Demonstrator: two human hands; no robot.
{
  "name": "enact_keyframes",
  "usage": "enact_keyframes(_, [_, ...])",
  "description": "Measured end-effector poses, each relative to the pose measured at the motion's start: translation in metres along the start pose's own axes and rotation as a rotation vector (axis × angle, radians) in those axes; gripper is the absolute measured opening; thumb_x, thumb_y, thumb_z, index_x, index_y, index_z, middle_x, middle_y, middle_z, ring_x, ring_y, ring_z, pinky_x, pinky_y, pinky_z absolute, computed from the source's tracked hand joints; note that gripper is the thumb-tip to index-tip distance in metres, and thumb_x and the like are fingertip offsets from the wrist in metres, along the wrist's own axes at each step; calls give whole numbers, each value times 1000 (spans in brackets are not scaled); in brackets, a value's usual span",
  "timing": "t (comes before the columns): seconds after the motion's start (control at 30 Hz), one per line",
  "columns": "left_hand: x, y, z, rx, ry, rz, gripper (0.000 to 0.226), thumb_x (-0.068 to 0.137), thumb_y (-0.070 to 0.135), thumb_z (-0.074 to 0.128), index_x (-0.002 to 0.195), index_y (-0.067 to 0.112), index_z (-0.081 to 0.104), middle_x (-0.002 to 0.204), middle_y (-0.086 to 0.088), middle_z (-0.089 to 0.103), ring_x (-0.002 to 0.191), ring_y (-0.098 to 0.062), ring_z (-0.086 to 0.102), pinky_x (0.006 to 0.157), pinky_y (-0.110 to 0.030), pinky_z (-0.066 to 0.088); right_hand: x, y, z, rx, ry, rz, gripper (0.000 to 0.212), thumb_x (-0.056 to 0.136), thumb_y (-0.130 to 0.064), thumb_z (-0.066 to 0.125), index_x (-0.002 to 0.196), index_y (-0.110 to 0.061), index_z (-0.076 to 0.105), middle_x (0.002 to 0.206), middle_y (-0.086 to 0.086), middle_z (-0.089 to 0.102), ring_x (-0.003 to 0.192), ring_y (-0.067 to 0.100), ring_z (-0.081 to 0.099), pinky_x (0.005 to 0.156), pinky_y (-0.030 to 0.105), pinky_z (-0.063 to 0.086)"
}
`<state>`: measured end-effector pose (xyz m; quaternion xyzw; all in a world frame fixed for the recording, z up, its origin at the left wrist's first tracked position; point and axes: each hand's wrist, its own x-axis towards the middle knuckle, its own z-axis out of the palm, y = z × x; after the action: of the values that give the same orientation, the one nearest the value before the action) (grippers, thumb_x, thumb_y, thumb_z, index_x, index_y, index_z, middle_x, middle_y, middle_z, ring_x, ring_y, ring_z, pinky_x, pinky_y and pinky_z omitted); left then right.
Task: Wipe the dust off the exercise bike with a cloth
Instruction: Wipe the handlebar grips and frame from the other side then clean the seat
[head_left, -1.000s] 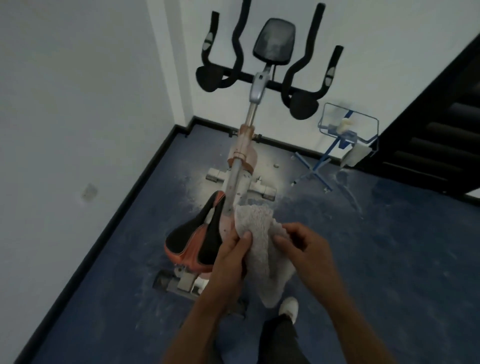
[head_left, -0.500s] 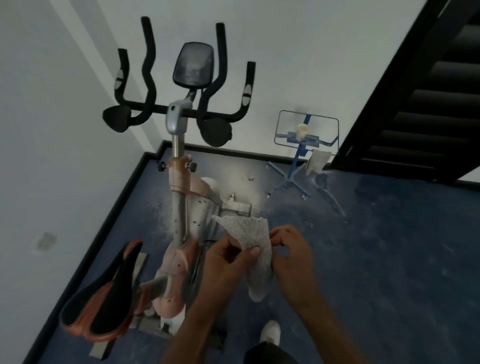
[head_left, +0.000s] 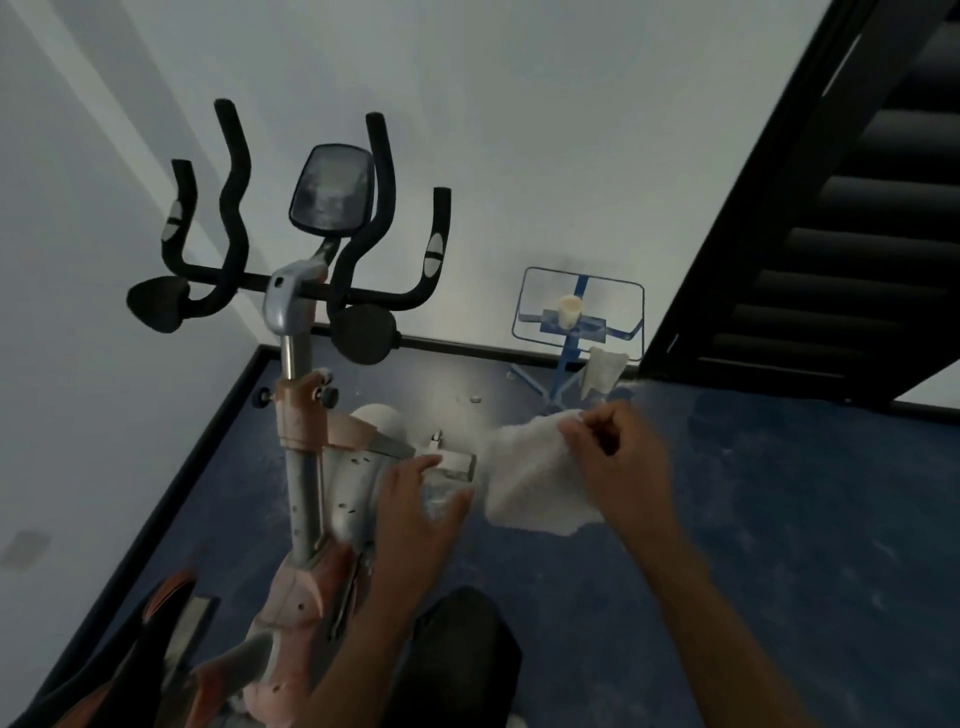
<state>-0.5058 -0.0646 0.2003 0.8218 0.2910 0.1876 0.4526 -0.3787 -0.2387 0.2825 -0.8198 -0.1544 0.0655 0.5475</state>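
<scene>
While my right hand (head_left: 618, 465) has the cloth (head_left: 535, 480) pinched by its top edge, fingers curled tight on it, my left hand (head_left: 418, 512) is off it completely; that grip is apart, fingers spread and relaxed, holding nothing, just hovering in front of the bike's body. The cloth is a whitish fuzzy thing, hanging down from my right fingers in the air between my two hands, a bit to the right of the frame and not touching it.

The exercise bike (head_left: 306, 467) sits in the corner, left of the cloth; pinkish frame with a grey post, black curvy handlebars (head_left: 231, 208) up top, and the console screen (head_left: 332, 189) in the middle looks properly dusty; the saddle (head_left: 130, 660) pokes in at the bottom left, black with an orange edge. The blue floor (head_left: 779, 519) has pale dust scattered round the bike's base. Against the far wall there's a little blue wire stand (head_left: 576, 317) with a pale cup-like thing on it; can't tell exactly what. Dark stairs (head_left: 857, 208) run up on the right, and my own dark trouser leg (head_left: 462, 654) shows at the bottom.
</scene>
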Motion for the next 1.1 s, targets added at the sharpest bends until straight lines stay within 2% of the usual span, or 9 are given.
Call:
enact_keyframes(0.1, [33,37,28,-92,-212,196,63,81,55,73,136,33,49,133,15,53,125,-3,51,103,-23,43,40,2,8,7,-82,-4,16,93,-28,72,85,-29,58,80,-11,63,76,-5,61,65,9,47])
enact_keyframes(0.2, [79,63,70,-155,-353,269,68,79,47,82,137,41,47,132,21,56,123,2,54,102,-19,45,91,7,12,-49,-146,-27,17,92,-27,72,84,-33,59,80,-13,66,78,-7,64,69,7,49])
enact_keyframes(0.33, [156,77,115,-268,-268,191,39,85,42,75,112,60,52,107,23,67,99,2,66,86,-26,57,172,19,4,-199,-197,-97,9,92,-28,72,97,-29,65,89,-16,66,89,-6,62,76,6,47])
enact_keyframes(0.43, [217,80,136,-200,-220,286,5,88,46,61,92,45,58,85,23,59,78,3,60,69,-22,50,230,29,-7,-298,-235,-108,12,91,-35,72,100,-32,65,92,-17,63,90,-1,60,77,11,46])
enact_keyframes(0.53, [275,79,156,-94,-204,324,14,91,44,64,84,37,55,80,22,50,72,3,53,63,-10,38,280,44,-16,-363,-218,-64,21,89,-54,63,100,-37,62,94,-17,63,89,1,61,77,16,47])
enact_keyframes(0.7, [359,65,199,193,-199,286,18,83,28,79,78,26,62,67,20,53,56,7,39,58,-8,29,344,81,-26,-403,-239,42,10,96,-44,62,100,-35,61,97,-12,64,90,1,60,80,26,50])
enact_keyframes(0.87, [437,55,251,371,-203,239,5,90,25,71,85,25,71,71,9,62,68,-12,56,57,-15,33,388,131,-34,-336,-218,113,9,100,-38,58,98,-32,64,93,-15,62,89,1,60,79,21,48])
enact_keyframes(1.0, [494,55,287,331,-212,238,10,94,21,71,103,20,74,88,3,69,81,-7,49,67,-8,28,414,174,-36,-232,-230,194,21,100,-49,52,92,-33,63,88,-12,64,84,4,62,75,28,52])
enact_keyframes(1.1, [527,41,315,349,-325,263,16,92,18,73,108,19,75,94,5,68,84,-7,50,73,-7,29,433,199,-43,-182,-243,243,16,96,-45,52,88,-34,62,86,-14,65,85,2,63,74,17,48])
